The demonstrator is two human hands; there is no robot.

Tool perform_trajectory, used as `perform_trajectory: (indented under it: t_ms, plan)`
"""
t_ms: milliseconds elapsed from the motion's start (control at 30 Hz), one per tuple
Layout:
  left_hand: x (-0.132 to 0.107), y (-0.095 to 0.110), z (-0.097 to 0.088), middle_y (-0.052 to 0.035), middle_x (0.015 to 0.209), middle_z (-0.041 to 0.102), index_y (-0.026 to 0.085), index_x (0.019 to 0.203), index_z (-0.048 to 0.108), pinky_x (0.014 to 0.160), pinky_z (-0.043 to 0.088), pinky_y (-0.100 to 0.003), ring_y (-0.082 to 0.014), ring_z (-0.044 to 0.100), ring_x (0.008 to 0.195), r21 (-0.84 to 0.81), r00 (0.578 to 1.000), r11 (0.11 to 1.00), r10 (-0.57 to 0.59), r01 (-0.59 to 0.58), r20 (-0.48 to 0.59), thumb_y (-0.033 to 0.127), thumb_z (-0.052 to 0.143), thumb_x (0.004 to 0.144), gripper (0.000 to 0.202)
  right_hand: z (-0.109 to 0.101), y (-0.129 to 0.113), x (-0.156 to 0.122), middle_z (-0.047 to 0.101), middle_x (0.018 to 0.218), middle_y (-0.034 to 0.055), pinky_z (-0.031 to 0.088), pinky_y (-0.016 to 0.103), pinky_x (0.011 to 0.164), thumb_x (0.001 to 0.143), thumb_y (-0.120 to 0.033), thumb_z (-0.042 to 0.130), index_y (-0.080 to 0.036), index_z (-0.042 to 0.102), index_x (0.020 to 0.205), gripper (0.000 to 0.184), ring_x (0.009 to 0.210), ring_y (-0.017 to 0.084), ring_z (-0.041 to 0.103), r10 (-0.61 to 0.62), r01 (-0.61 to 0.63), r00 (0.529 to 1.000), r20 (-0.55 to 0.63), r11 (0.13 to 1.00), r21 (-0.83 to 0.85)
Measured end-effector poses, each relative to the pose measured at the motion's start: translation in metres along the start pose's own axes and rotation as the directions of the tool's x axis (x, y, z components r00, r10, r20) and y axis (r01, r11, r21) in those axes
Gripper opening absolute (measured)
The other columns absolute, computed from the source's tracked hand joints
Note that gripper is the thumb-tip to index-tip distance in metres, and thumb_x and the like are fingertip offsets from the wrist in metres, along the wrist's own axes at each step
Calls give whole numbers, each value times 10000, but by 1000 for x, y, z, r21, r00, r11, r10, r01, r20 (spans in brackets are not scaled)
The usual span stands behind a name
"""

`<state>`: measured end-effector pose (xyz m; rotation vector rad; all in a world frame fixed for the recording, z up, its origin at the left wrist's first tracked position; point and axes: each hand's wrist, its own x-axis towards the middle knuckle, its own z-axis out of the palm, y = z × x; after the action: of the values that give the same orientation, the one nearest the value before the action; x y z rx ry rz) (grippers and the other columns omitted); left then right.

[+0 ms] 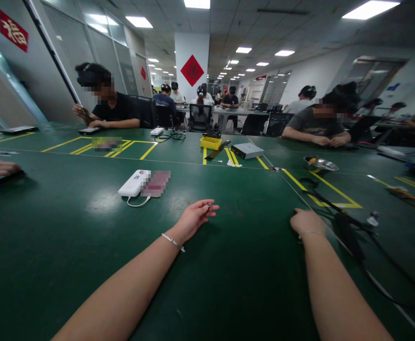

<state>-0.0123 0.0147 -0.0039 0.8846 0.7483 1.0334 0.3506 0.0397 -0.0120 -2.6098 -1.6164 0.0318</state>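
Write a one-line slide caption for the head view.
Left hand pinches a small part at a green table, right hand curled beside black cables, white power bank ahead.

The left hand (195, 219) rests on the dark green table mat (68, 246), thumb and forefinger pinching a small dark part (209, 204). The right hand (308, 222) lies on the mat with fingers curled under, just beside black cables (349, 232). A white rectangular power bank (134, 183) lies beyond the left hand, well apart from it.
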Motion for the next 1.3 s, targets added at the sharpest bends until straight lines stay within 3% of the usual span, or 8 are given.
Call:
perform_trajectory:
  t_ms: [233, 367, 433, 567, 633, 800, 1000, 1300]
  plan:
    - [-4, 3, 2, -120, 1044, 606, 141, 966, 533, 577, 433, -164, -120, 612, 784, -12, 991, 998, -56, 58, 118, 190, 542, 767, 206, -10, -5, -6, 615, 932, 169, 436, 385, 683, 675, -130, 407, -160, 648, 913, 340, 882, 296, 566, 32, -31, 999, -42, 999, 16]
    - [-3, 1, 2, -128, 1073, 591, 145, 970, 516, 603, 436, -181, -137, 611, 824, -4, 987, 998, -68, 69, 144, 191, 535, 774, 203, -16, -37, -21, 625, 896, 105, 439, 333, 682, 678, -199, 467, -187, 638, 864, 254, 792, 220, 586, -129, 151, 985, -118, 969, 197]
    - [-3, 0, 2, -129, 1078, 588, 147, 965, 511, 615, 432, -193, -140, 610, 825, 3, 987, 998, -62, 62, 147, 194, 543, 769, 204, -20, -63, -35, 632, 851, 62, 443, 296, 683, 678, -250, 499, -193, 630, 833, 211, 751, 174, 587, -260, 285, 958, -118, 868, 405]
    - [-4, -2, 4, -126, 1075, 589, 153, 960, 506, 632, 414, -210, -143, 606, 818, 33, 985, 999, -33, 27, 167, 247, 557, 761, 226, -30, -114, -76, 624, 808, 33, 444, 270, 702, 645, -284, 574, -178, 610, 764, 164, 742, 140, 583, -512, 386, 850, -122, 447, 807]
    - [-5, -2, 4, -121, 1061, 596, 154, 957, 511, 638, 401, -214, -148, 599, 832, 60, 983, 998, -26, 15, 181, 267, 562, 756, 236, -37, -129, -95, 620, 821, 31, 437, 278, 723, 628, -271, 604, -171, 608, 741, 150, 766, 142, 577, -593, 320, 799, -99, 280, 905]
    - [-6, -2, 7, -82, 940, 626, 151, 913, 540, 650, 382, -218, -144, 586, 827, 109, 987, 994, -26, 9, 160, 248, 604, 715, 230, -40, -144, -120, 639, 771, 25, 432, 278, 645, 617, -218, 640, -170, 604, 818, 210, 674, 123, 565, -703, 30, 707, 74, 135, 990]
    - [-4, -3, 7, -37, 807, 608, 140, 883, 564, 630, 374, -208, -111, 562, 744, 129, 989, 991, 17, -36, 145, 183, 626, 676, 220, -28, -151, -122, 616, 725, 8, 423, 243, 619, 643, -241, 646, -163, 592, 728, 127, 630, 88, 549, -705, -248, 697, 134, -61, 967]
    - [-2, -6, 7, -3, 746, 601, 137, 840, 551, 649, 385, -201, -77, 533, 673, 95, 984, 986, 125, -137, 126, 103, 651, 617, 246, -24, -151, -121, 634, 730, 13, 415, 267, 734, 579, -159, 695, -166, 655, 729, 155, 692, 93, 552, -695, -330, 706, 138, -150, 932]
